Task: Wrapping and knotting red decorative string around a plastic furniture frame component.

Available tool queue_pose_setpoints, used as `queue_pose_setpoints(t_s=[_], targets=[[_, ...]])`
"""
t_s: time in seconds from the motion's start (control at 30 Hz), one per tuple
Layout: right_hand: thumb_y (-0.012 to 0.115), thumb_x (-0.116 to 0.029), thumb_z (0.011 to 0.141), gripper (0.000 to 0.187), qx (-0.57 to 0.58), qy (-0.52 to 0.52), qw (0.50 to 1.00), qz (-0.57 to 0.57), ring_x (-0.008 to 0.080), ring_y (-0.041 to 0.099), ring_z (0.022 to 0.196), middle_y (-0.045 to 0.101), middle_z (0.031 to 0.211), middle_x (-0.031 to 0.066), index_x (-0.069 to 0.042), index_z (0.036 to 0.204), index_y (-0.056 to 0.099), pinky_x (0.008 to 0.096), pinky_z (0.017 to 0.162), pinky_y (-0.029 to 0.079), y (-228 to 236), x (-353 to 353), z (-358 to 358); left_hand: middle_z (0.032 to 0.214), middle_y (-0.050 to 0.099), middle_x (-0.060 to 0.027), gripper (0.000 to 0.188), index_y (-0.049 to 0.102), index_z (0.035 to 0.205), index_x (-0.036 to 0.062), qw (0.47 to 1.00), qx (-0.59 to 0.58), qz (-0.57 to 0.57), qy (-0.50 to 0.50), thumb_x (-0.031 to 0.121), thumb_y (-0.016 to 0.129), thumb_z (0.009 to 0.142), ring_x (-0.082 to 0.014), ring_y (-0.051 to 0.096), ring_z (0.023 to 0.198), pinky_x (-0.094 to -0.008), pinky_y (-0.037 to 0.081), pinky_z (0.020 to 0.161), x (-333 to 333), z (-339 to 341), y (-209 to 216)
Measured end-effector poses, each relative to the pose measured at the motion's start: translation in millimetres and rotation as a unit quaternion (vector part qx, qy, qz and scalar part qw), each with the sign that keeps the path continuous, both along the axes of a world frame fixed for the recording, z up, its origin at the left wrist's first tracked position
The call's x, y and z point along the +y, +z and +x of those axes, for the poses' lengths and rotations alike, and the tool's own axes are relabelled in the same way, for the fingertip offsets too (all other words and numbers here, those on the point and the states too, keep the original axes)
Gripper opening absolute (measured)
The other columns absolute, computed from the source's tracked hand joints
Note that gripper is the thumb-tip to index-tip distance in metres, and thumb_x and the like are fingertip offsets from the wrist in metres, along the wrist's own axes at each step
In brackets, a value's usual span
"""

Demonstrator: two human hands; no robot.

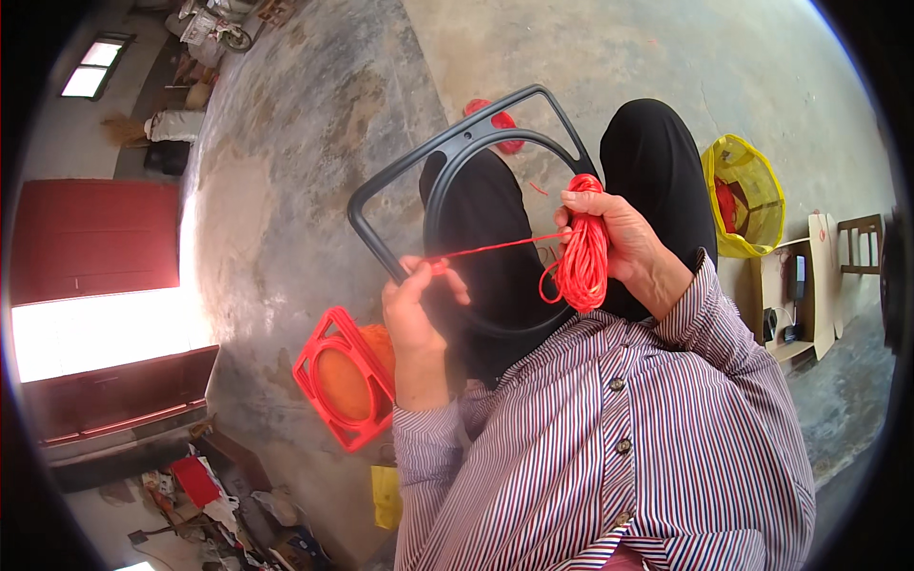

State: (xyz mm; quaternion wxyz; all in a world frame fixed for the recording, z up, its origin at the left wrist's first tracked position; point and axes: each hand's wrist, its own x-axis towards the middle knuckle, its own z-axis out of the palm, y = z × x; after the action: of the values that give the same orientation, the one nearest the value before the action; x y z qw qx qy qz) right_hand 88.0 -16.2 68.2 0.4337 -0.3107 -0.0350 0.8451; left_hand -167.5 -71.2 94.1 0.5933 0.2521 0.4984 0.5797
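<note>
A dark grey plastic frame (455,141), a round ring with a squared handle, rests across my thighs. My right hand (619,233) grips a looped bundle of red cord (583,262) over the ring's right side. From the bundle a single strand (495,246) runs taut to my left hand (417,297). There the thumb and fingers pinch the cord beside the frame's left edge, with a small red piece showing between them. Whether the cord is tied to the frame there I cannot make out.
On the floor at left, a red frame (343,328) of similar shape leans on orange netting (345,383). More red cord (505,122) lies beyond my knees. A yellow basket (773,171) holding red material and an opened cardboard box (821,314) with small devices stand at right.
</note>
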Motion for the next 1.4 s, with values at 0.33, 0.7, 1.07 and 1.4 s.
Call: queue_pose_setpoints(t_s=[0.33, 0.7, 1.07, 1.4], targets=[[0.068, -0.011, 0.087, 0.014, 0.008, 0.017, 1.0, 0.015, 0.0181, 0.062, 0.064, 0.063, 0.076, 0.0101, -0.001, 0.09, 0.059, 0.0324, 0.062, 0.054, -4.5, -2.7, -2.2, 0.084, 0.064, -0.0161, 0.005, 0.053, 0.09, 0.0055, 1.0, -0.027, 0.004, 0.0, 0.01, 0.055, 0.089, -0.0281, 0.062, 0.059, -0.0375, 0.053, 0.051, -0.6, -7.7, -9.4], [0.068, -0.011, 0.087, 0.014, 0.011, 0.02, 1.0, 0.004, 0.0182, 0.062, 0.065, 0.063, 0.076, 0.01, -0.001, 0.09, 0.059, 0.032, 0.062, 0.055, -8.5, -4.0, -2.8, 0.072, 0.063, -0.0163, 0.008, 0.056, 0.087, 0.0047, 0.998, -0.048, -0.005, 0.044, 0.012, 0.057, 0.088, -0.0267, 0.062, 0.058, -0.0359, 0.053, 0.053, -1.0, -8.3, -14.5], [0.066, -0.009, 0.087, 0.015, 0.018, 0.016, 1.0, -0.007, 0.0209, 0.063, 0.065, 0.063, 0.077, 0.0119, 0.0, 0.093, 0.056, 0.0345, 0.062, 0.056, -18.4, -1.2, 0.9, 0.08, 0.064, -0.0152, 0.003, 0.054, 0.09, 0.0067, 0.998, -0.059, 0.01, 0.022, 0.01, 0.054, 0.091, -0.0273, 0.063, 0.059, -0.0359, 0.055, 0.051, -4.5, -13.2, -18.8], [0.066, -0.01, 0.088, 0.016, -0.016, -0.005, 0.999, -0.031, 0.0223, 0.065, 0.064, 0.064, 0.079, 0.0123, -0.002, 0.096, 0.055, 0.038, 0.062, 0.057, -24.0, 2.5, 4.3, 0.072, 0.061, -0.0204, 0.003, 0.051, 0.094, 0.0081, 0.999, -0.014, 0.027, 0.017, 0.011, 0.051, 0.092, -0.0285, 0.061, 0.056, -0.0347, 0.053, 0.051, -10.2, -2.5, -5.6]])
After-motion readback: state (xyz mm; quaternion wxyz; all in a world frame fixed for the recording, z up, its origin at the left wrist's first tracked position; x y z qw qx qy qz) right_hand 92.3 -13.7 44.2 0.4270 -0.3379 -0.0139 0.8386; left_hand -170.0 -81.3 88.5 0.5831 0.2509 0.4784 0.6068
